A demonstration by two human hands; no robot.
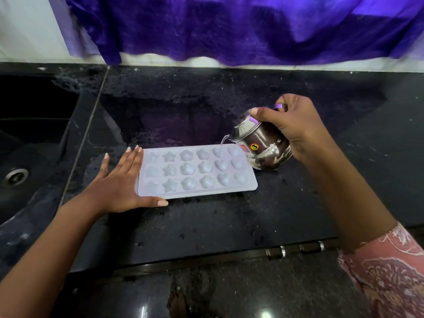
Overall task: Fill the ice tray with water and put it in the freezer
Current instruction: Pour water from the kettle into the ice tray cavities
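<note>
White plastic ice tray (197,172) lies flat on the black counter (229,221). The left hand (119,180), fingers spread, rests against its left end; the right hand (296,127) grips a tilted steel pot (261,143) pouring water (223,141) into a far-right cell.

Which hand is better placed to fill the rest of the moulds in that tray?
Right. The right hand grips the tilted steel pot, which trickles water onto the far right corner of the ice tray. The left hand lies flat against the tray's left end, likely steadying it.
</note>
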